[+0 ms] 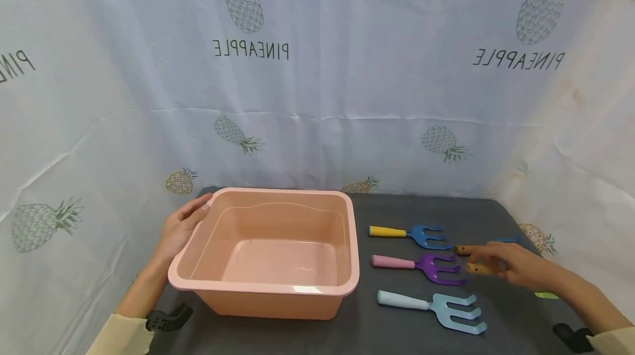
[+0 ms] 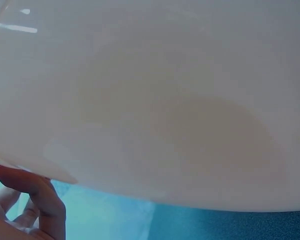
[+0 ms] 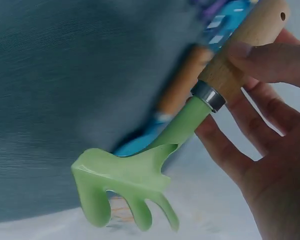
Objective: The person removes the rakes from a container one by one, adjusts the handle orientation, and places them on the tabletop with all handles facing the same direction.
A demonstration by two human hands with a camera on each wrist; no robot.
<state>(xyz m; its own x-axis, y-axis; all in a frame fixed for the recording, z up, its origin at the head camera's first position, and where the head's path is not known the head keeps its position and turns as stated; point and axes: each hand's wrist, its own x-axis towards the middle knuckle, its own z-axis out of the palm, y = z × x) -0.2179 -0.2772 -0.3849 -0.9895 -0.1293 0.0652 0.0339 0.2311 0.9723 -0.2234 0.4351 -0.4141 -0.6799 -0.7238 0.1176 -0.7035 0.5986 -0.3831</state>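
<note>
My left hand (image 1: 179, 232) holds the left rim of a peach plastic basin (image 1: 264, 289); fingers of the left hand (image 2: 42, 205) show beneath the basin's wall (image 2: 140, 125) in the left wrist view. On the right, my right hand (image 1: 521, 264) grips the wooden handle of a green hand rake (image 3: 122, 172) with thumb and fingers, its tines pointing down and away from the palm. In the head view the hand covers most of this rake, leaving the handle end (image 1: 478, 269) and a bit of green visible. Behind it lies a blue rake (image 3: 140, 141) with a brown wooden handle, partly hidden.
Between basin and right hand lie a blue garden fork (image 1: 426, 236) with yellow handle, a purple fork (image 1: 436, 269) with pink handle and a pale blue fork (image 1: 453, 311). The dark table (image 1: 364, 333) meets a pineapple-print curtain (image 1: 317, 145) behind and at the sides.
</note>
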